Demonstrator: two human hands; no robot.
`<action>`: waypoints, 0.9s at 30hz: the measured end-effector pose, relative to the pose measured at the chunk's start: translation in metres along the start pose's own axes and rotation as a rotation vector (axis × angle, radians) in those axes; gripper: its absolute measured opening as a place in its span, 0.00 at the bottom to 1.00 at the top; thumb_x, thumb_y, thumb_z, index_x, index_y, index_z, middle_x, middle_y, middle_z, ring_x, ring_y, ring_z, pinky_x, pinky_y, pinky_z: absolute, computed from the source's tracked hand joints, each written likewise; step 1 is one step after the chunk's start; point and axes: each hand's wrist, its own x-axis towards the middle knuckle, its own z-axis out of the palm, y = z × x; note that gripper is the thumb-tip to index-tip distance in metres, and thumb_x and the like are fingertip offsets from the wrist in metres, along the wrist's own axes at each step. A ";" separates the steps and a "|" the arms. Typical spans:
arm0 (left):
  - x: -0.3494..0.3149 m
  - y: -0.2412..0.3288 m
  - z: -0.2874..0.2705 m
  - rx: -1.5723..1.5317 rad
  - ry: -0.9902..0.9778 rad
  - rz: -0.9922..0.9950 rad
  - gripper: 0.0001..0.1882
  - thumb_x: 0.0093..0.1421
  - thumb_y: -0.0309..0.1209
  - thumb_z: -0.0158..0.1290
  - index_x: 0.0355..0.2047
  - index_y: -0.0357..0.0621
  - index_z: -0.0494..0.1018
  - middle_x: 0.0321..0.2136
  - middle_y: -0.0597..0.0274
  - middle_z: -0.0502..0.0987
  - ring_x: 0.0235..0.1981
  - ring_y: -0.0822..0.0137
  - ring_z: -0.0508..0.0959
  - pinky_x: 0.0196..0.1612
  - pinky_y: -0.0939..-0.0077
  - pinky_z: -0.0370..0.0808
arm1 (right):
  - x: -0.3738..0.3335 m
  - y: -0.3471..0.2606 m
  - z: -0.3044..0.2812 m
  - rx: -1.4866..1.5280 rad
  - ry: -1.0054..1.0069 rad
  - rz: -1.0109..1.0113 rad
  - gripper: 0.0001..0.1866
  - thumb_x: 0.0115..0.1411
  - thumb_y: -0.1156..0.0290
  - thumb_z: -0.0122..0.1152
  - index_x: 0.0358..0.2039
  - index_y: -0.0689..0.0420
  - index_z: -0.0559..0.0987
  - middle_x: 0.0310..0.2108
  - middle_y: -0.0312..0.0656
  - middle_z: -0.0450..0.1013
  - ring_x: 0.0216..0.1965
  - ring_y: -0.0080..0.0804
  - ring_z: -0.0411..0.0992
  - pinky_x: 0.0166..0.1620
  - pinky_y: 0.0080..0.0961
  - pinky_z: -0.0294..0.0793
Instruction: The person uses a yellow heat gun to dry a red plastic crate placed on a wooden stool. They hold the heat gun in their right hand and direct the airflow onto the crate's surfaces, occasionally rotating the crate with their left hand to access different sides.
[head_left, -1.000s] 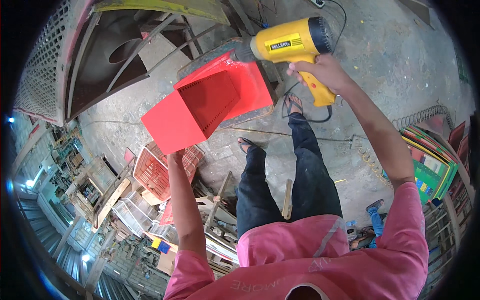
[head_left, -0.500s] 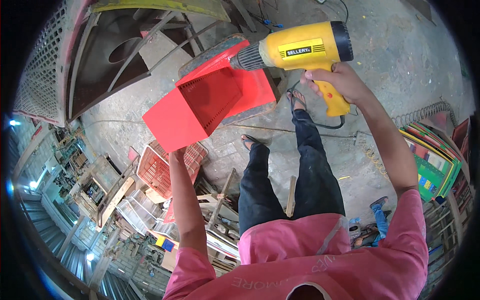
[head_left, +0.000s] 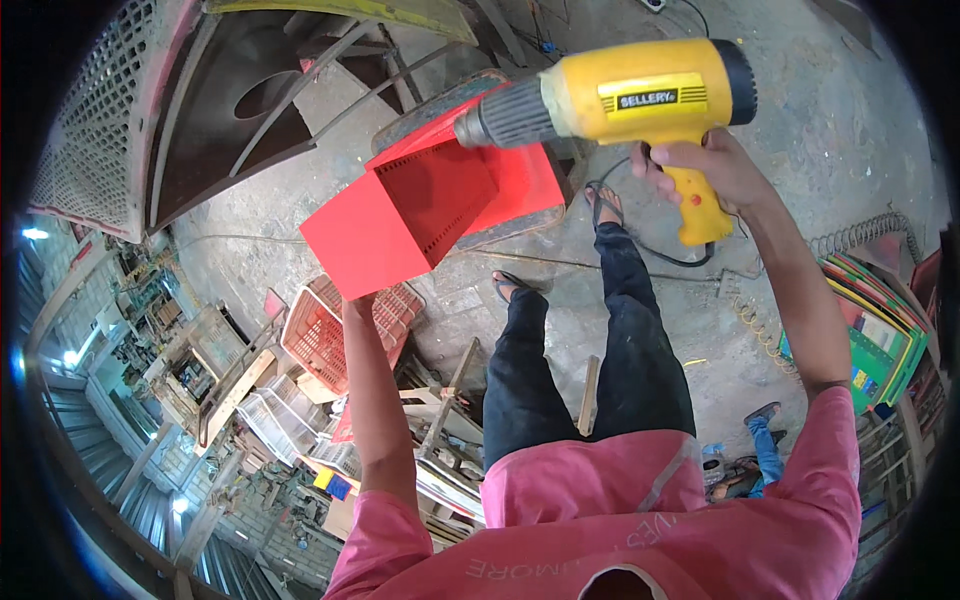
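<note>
My right hand (head_left: 715, 170) is wrapped round the grip of a yellow heat gun (head_left: 650, 92) with a black rear end. Its ribbed metal nozzle points left, over the open side of a red box (head_left: 365, 235). Small holes run along the edges of the box's opening. My left hand (head_left: 358, 305) supports the box from its near lower side, and its fingers are mostly hidden behind it. Beyond the box lies a flat red panel (head_left: 525, 185) on a dark-edged support (head_left: 500, 228).
A dark cord (head_left: 660, 258) loops from the heat gun's grip over the concrete floor. Red plastic crates (head_left: 315, 335) stand beside my left forearm. A large frame with mesh (head_left: 110, 130) rises at the far left. Coloured sheets (head_left: 870, 340) are stacked at the right, near a coiled hose (head_left: 865, 235).
The heat gun looks larger, and its nozzle has shifted left relative to the box, farther over the opening. The whole view has slid slightly right. My left hand stays at the box.
</note>
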 end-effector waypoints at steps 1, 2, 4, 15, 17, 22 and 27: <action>0.000 0.000 0.000 -0.004 0.015 -0.006 0.26 0.62 0.39 0.51 0.58 0.46 0.62 0.52 0.61 0.70 0.49 0.65 0.75 0.48 0.66 0.77 | 0.001 -0.003 0.000 0.023 -0.021 -0.011 0.11 0.55 0.70 0.61 0.35 0.62 0.77 0.27 0.41 0.75 0.19 0.20 0.68 0.24 0.20 0.69; 0.001 0.002 -0.001 0.001 0.040 -0.014 0.26 0.62 0.39 0.52 0.58 0.46 0.62 0.53 0.61 0.70 0.49 0.64 0.75 0.48 0.66 0.77 | 0.002 -0.006 0.000 0.046 -0.041 -0.021 0.10 0.55 0.70 0.61 0.35 0.62 0.77 0.28 0.41 0.75 0.19 0.20 0.68 0.23 0.20 0.69; 0.001 0.004 -0.002 0.008 0.084 -0.028 0.26 0.62 0.39 0.52 0.59 0.46 0.61 0.53 0.61 0.70 0.49 0.64 0.74 0.48 0.66 0.77 | -0.008 -0.010 -0.013 -0.066 -0.170 0.044 0.12 0.54 0.70 0.63 0.37 0.62 0.77 0.29 0.42 0.75 0.19 0.21 0.68 0.23 0.19 0.69; 0.005 0.004 -0.008 -0.061 0.102 -0.034 0.25 0.65 0.39 0.46 0.59 0.42 0.60 0.54 0.57 0.69 0.51 0.59 0.73 0.51 0.62 0.75 | -0.008 -0.011 0.001 0.132 -0.115 -0.105 0.21 0.53 0.68 0.64 0.44 0.65 0.71 0.31 0.49 0.73 0.16 0.24 0.66 0.21 0.22 0.69; 0.005 0.003 -0.013 -0.056 0.116 -0.032 0.24 0.67 0.40 0.42 0.59 0.41 0.60 0.53 0.56 0.69 0.51 0.57 0.73 0.50 0.61 0.76 | -0.013 -0.013 -0.006 0.065 -0.208 -0.096 0.22 0.53 0.67 0.64 0.45 0.65 0.70 0.31 0.50 0.73 0.18 0.25 0.68 0.21 0.22 0.69; 0.007 0.003 -0.026 0.019 0.221 -0.110 0.23 0.67 0.37 0.41 0.58 0.38 0.61 0.52 0.55 0.70 0.50 0.58 0.74 0.50 0.62 0.75 | -0.063 0.003 -0.028 -0.311 -0.219 0.104 0.14 0.53 0.71 0.65 0.38 0.62 0.76 0.26 0.40 0.75 0.21 0.19 0.69 0.22 0.18 0.68; 0.007 0.001 -0.023 -0.009 0.179 -0.068 0.22 0.66 0.35 0.42 0.57 0.37 0.62 0.51 0.55 0.71 0.49 0.58 0.75 0.49 0.62 0.76 | -0.075 0.032 -0.009 -0.166 -0.025 0.181 0.10 0.55 0.73 0.62 0.37 0.61 0.77 0.28 0.38 0.75 0.21 0.19 0.69 0.25 0.17 0.69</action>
